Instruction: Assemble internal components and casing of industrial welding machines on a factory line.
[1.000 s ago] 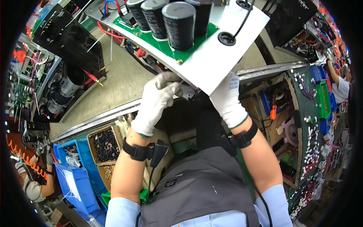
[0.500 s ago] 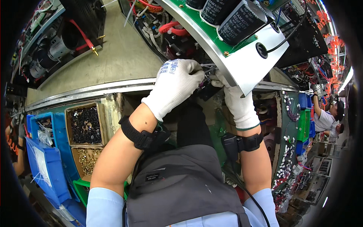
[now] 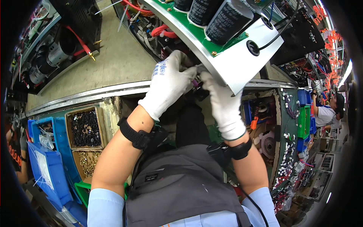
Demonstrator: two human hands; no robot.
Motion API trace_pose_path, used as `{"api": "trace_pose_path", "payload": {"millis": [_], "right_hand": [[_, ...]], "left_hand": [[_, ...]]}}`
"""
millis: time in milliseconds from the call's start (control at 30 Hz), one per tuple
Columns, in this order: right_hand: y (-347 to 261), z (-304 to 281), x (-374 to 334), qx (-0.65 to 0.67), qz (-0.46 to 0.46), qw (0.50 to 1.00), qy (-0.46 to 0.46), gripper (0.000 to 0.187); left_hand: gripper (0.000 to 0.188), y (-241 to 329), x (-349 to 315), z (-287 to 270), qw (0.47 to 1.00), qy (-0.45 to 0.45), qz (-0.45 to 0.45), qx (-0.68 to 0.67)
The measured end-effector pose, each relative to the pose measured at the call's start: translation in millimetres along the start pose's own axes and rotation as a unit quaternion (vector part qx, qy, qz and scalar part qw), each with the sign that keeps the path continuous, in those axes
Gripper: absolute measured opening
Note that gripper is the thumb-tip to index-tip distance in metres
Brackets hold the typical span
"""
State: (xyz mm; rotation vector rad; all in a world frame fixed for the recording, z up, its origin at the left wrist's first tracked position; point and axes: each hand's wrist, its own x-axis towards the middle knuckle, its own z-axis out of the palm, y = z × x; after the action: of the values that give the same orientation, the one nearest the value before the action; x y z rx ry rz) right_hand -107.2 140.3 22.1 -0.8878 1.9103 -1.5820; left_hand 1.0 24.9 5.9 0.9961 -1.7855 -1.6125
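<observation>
White knit gloves cover both hands, which meet at the front edge of an opened electrical unit. My left hand (image 3: 170,83) is closed, thumb and fingers pinched at a small part with dark and purple bits whose kind I cannot make out. From the other side, my right hand (image 3: 223,104) reaches to the same spot with fingertips closed, partly under the bent silver metal panel (image 3: 242,64). That panel carries a green circuit board (image 3: 210,45) with several big black capacitors (image 3: 228,22). Behind my left hand, thick red cable (image 3: 164,32) and wiring show inside the unit.
Another opened unit with a red cable (image 3: 81,41) stands at the far left. Below the metal bench edge are a box of black screws (image 3: 86,128), a box of brass-coloured fittings (image 3: 87,160) and blue bins (image 3: 47,170). Connector leads (image 3: 287,159) and a co-worker (image 3: 327,113) are to the right.
The silver panel with its capacitors has shifted slightly left in the picture. My right hand has come out from under the panel toward my left, its fingers now more visible.
</observation>
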Motion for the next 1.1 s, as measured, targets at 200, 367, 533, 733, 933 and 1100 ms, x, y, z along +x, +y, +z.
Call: {"api": "trace_pose_path", "payload": {"millis": [200, 367, 533, 733, 933, 1100], "right_hand": [[1, 19, -23, 0.187, 0.119, 0.974, -0.052, 0.014], [18, -17, 14, -0.259, -0.205, 0.942, -0.055, 0.027], [26, -2, 29, -0.418, -0.258, 0.869, -0.051, 0.027], [19, -7, 33, -0.517, -0.194, 0.827, -0.105, 0.043], [16, -17, 38, -0.446, -0.188, 0.859, -0.168, 0.050], [19, -18, 40, -0.493, -0.188, 0.822, -0.213, 0.037]], "left_hand": [[0.018, -6, -10, -5, 0.998, 0.018, 0.032, 0.044], [0.028, 6, -37, -8, 0.982, -0.017, 0.100, 0.159], [0.019, 11, -29, -1, 0.984, 0.015, 0.115, 0.135], [0.016, 11, -27, -5, 0.996, 0.011, -0.067, -0.061], [0.031, 15, -40, 2, 0.997, 0.015, -0.032, -0.062], [0.025, 14, -27, 34, 0.999, 0.011, -0.023, 0.044]]}}
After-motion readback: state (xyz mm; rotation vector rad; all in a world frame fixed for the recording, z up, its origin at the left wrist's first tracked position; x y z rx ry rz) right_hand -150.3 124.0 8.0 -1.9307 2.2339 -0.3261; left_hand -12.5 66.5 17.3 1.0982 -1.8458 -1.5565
